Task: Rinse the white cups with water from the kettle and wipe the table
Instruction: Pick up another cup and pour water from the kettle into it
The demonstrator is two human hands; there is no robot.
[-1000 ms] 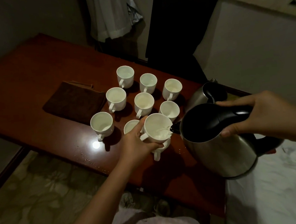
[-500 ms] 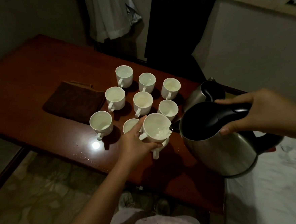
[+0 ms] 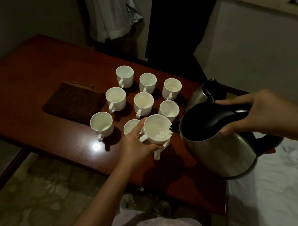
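My left hand grips a white cup lifted just above another cup near the front of the red-brown table. My right hand holds the black handle of a steel kettle, tilted so its spout touches the held cup's rim. Water pools in that cup. Several more white cups stand upright in rows behind it, one off to the left.
A folded dark brown cloth lies left of the cups. A second steel kettle stands behind the one I hold. Water drops dot the table's front edge. Dark clothing hangs beyond the table. A white sheet lies to the right.
The kettle and the held cup have stayed almost still while water keeps collecting in the cup; the view has shifted slightly.
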